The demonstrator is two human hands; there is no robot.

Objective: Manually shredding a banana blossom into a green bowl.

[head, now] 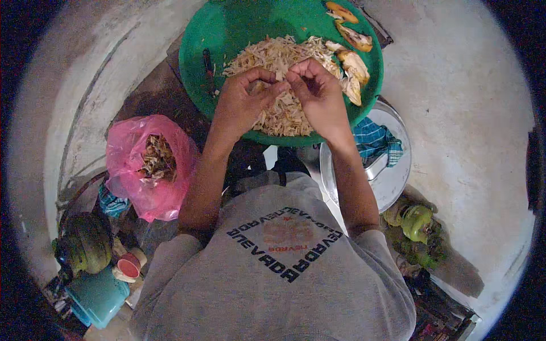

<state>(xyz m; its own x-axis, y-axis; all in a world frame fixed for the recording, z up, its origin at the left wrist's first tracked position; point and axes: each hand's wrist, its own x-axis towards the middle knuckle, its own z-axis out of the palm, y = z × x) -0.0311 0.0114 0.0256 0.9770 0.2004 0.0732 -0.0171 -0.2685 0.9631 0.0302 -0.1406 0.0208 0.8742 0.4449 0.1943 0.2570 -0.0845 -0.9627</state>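
A large round green tray (251,25) holds a heap of pale shredded meat, seemingly chicken (286,119). Above the heap, my left hand (251,96) and my right hand (318,91) meet with fingertips nearly touching, pinching a small pale shred (280,72) between them. Larger cooked chicken pieces (354,70) with yellowish skin lie along the tray's right side. On the left of the tray rests a dark-handled knife (207,64), its blade hard to make out.
A pink plastic bag (123,149) with scraps and bones stands at left. Right of my lap, a round metal lid (390,187) carries a blue checked cloth (375,138). Green gas cylinders (416,223) (87,247), a pink cup (129,265) and a turquoise container (98,294) are lower down.
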